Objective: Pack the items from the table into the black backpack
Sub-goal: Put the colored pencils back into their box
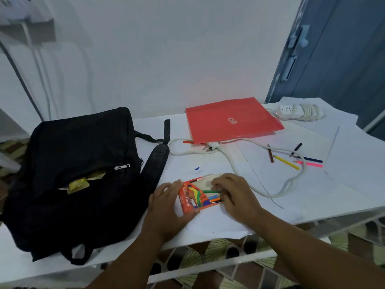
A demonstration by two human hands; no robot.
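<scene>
Hands work at a colour pencil box (192, 198) lying on the white tabletop (312, 190), just right of the black backpack (79, 174). Left hand (168, 207) grips the box's left end, fingers curled round it. Right hand (233, 192) pinches pencils at its open right end. Loose pencils (295, 160) lie well apart to the right, near a red folder (233, 119) and a white cable (235, 163).

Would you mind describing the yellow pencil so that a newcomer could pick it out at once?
Start at the red folder at the back of the white table, then look to its right, toward the near edge, where a few loose pencils lie. The yellow pencil lies slanted between a brown pencil and a pink one; it is the only yellow one.
</scene>
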